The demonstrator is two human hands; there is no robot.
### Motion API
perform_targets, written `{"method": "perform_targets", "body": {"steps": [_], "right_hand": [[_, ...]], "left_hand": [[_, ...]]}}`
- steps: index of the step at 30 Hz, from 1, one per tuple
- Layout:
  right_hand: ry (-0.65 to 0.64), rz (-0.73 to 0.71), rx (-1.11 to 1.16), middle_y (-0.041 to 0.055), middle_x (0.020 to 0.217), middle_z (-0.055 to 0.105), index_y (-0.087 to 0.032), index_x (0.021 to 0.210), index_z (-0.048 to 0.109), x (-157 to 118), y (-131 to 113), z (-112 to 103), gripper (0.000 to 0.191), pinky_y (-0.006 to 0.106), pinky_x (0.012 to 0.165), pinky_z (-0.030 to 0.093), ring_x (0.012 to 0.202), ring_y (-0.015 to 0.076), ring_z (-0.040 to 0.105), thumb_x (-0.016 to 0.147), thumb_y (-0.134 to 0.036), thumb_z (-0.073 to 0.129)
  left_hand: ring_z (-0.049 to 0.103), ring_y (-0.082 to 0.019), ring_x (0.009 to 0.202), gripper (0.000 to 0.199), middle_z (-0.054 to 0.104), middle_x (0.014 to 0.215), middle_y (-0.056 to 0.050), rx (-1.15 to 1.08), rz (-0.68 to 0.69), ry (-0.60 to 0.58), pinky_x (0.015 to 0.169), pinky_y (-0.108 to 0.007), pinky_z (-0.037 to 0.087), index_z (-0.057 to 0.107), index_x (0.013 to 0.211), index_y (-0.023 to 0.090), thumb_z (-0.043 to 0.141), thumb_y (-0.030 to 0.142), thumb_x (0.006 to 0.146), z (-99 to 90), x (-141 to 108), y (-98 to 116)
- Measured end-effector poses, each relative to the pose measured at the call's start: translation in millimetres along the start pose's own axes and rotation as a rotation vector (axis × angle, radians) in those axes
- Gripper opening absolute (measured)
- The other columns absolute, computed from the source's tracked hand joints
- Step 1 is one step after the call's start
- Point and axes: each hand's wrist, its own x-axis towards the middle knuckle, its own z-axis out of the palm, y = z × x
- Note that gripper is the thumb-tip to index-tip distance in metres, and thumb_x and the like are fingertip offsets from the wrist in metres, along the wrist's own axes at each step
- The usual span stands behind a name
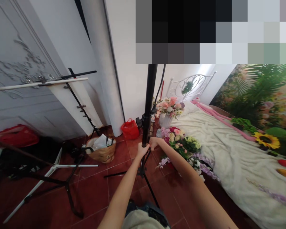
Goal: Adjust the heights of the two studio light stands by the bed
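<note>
A black light stand (146, 121) rises upright in front of me, its legs spread on the floor and its top hidden by the blurred blocks. My left hand (143, 149) is wrapped round the pole below a clamp knob (139, 122). Close against the pole's right side, my right hand (154, 143) is closed with fingers bent; what they grip, if anything, is hidden. A black cable (162, 81) hangs along the right of the pole, ending near a dark plug-like piece (153, 109).
Bunches of artificial flowers (177, 136) stand to the right beside a bed with a cream blanket (219, 136). Leftward are a wicker basket (103, 152), a red bag (130, 129), a backdrop stand (79, 106) and white stand legs (45, 178) on the red tiles.
</note>
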Motion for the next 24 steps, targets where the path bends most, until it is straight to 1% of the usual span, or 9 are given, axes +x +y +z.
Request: {"method": "perform_targets", "body": {"steps": [3, 6, 8, 10, 12, 14, 16, 20, 24], "right_hand": [[-0.007, -0.005, -0.027, -0.0069, 0.032, 0.047, -0.016, 0.036, 0.057, -4, 3, 0, 0.019, 0.018, 0.043, 0.033, 0.039, 0.0077, 0.043, 0.031, -0.003, 0.070], [0.079, -0.071, 0.031, -0.0065, 0.037, 0.051, -0.017, 0.042, 0.060, -22, 17, 7, 0.016, 0.018, 0.047, 0.036, 0.043, 0.0090, 0.048, 0.036, -0.012, 0.075], [0.129, -0.141, 0.169, -0.0045, 0.049, 0.061, -0.017, 0.055, 0.066, -37, 29, 16, 0.016, 0.019, 0.052, 0.041, 0.051, 0.0114, 0.055, 0.045, -0.024, 0.075], [0.142, -0.196, 0.321, -0.0012, 0.064, 0.067, -0.017, 0.073, 0.069, -51, 39, 26, 0.026, 0.022, 0.060, 0.046, 0.061, 0.0138, 0.061, 0.056, -0.037, 0.071], [0.156, -0.236, 0.428, 0.0018, 0.075, 0.070, -0.016, 0.085, 0.068, -62, 45, 36, 0.035, 0.026, 0.067, 0.047, 0.069, 0.0154, 0.063, 0.064, -0.044, 0.065], [0.196, -0.253, 0.494, 0.0036, 0.083, 0.069, -0.016, 0.091, 0.067, -68, 46, 44, 0.041, 0.027, 0.070, 0.048, 0.075, 0.0164, 0.063, 0.067, -0.048, 0.062], [0.249, -0.243, 0.527, 0.0038, 0.085, 0.068, -0.016, 0.090, 0.066, -70, 44, 50, 0.041, 0.027, 0.069, 0.048, 0.077, 0.0165, 0.063, 0.067, -0.050, 0.061], [0.354, -0.206, 0.510, 0.0016, 0.078, 0.066, -0.017, 0.082, 0.065, -66, 42, 59, 0.038, 0.024, 0.067, 0.047, 0.075, 0.0151, 0.060, 0.069, -0.052, 0.059], [0.388, -0.198, 0.538, -0.0002, 0.079, 0.061, -0.018, 0.084, 0.061, -60, 46, 73, 0.040, 0.023, 0.064, 0.047, 0.075, 0.0142, 0.057, 0.072, -0.055, 0.053]], "left_hand": [[0.045, -0.008, 0.040, 0.016, 0.047, 0.044, 0.003, 0.004, -0.006, 0.001, 0.040, -0.018, 0.033, 0.048, 0.048, 0.015, 0.060, 0.022, 0.056, 0.4, -1, -2], [0.043, -0.007, 0.039, 0.018, 0.045, 0.043, 0.004, 0.019, 0.018, 0.002, 0.039, -0.018, 0.032, 0.047, 0.048, 0.016, 0.060, 0.024, 0.058, 0.5, 0, -8], [0.043, -0.007, 0.038, 0.020, 0.044, 0.042, 0.004, 0.033, 0.034, -0.010, 0.039, -0.018, 0.031, 0.046, 0.047, 0.016, 0.059, 0.025, 0.059, 0.3, 2, -11], [0.043, -0.007, 0.039, 0.021, 0.044, 0.041, 0.004, 0.045, 0.048, -0.022, 0.040, -0.018, 0.031, 0.045, 0.046, 0.016, 0.059, 0.025, 0.060, 0.1, 3, -13], [0.043, -0.007, 0.039, 0.022, 0.043, 0.042, 0.004, 0.050, 0.066, -0.015, 0.041, -0.018, 0.030, 0.044, 0.045, 0.017, 0.059, 0.024, 0.060, 0.1, 4, -13], [0.043, -0.007, 0.040, 0.022, 0.043, 0.042, 0.004, 0.047, 0.071, -0.009, 0.042, -0.018, 0.031, 0.043, 0.045, 0.017, 0.058, 0.024, 0.059, 0.4, 3, -12], [0.043, -0.008, 0.041, 0.021, 0.044, 0.043, 0.004, 0.044, 0.062, -0.012, 0.042, -0.018, 0.031, 0.044, 0.045, 0.017, 0.058, 0.023, 0.059, 0.9, 3, -11], [0.043, -0.008, 0.040, 0.020, 0.045, 0.042, 0.003, 0.060, 0.051, -0.024, 0.042, -0.018, 0.031, 0.045, 0.045, 0.017, 0.057, 0.023, 0.059, 1.2, 1, -8], [0.043, -0.008, 0.041, 0.021, 0.046, 0.043, 0.003, 0.072, 0.073, -0.018, 0.043, -0.019, 0.031, 0.044, 0.044, 0.017, 0.058, 0.023, 0.059, 0.6, 1, -5]]}}
